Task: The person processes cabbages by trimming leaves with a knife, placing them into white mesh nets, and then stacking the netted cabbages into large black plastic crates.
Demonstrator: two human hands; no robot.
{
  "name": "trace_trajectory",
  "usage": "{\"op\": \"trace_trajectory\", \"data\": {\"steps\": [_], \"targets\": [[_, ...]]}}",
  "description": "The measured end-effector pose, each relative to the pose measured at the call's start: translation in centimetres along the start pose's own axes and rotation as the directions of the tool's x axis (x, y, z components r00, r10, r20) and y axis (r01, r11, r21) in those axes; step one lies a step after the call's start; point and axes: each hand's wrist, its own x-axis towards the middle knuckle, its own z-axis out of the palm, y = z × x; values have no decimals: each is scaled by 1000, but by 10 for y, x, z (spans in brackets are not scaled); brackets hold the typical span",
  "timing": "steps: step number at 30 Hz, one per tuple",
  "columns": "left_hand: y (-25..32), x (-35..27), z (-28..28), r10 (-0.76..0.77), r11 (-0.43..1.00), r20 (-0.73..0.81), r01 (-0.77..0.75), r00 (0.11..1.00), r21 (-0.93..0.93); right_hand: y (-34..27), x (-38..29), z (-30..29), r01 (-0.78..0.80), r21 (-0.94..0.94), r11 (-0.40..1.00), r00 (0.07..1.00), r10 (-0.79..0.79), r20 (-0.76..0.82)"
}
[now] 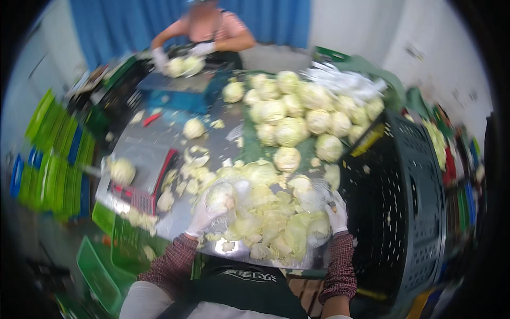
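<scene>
My left hand (205, 215), in a white glove, holds a cabbage head (221, 196) with what looks like clear plastic film or netting about it. My right hand (336, 211), gloved too, is at the table's right side with its fingers closed on a small object too blurred to name, beside white foam netting (316, 195). Between the two hands lie loose cabbage leaves (275, 223). Beyond them, trimmed cabbage heads (289, 131) are piled on a green cloth (253, 135).
A dark plastic crate (416, 199) stands tilted on the right. At left are a scale (143, 159) with a cabbage (122, 171) by it, and green crates (97, 271). A co-worker (215, 28) handles cabbage across the metal table (171, 217). A red-handled tool (152, 119) lies far left.
</scene>
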Motion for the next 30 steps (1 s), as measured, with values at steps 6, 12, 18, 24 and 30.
{"op": "trace_trajectory", "data": {"steps": [6, 12, 18, 24, 30], "targets": [[13, -12, -43, -38, 976, -252, 90, 967, 199, 41, 11, 36, -603, 501, 621, 776, 311, 549], [-32, 18, 7, 251, 919, 252, -312, 935, 240, 50, -6, 59, -419, 372, 828, 834, 190, 517], [-86, -53, 60, 31, 938, -212, 45, 977, 345, -27, -82, 133, -762, 602, 240, 632, 477, 611], [-78, -145, -50, -42, 994, -499, 85, 866, 63, -151, -116, 216, -800, 489, 348, 598, 389, 701], [-58, -253, -182, -2, 973, -793, 185, 609, 140, -333, -184, 265, -206, 477, 855, 896, -31, 443]]}}
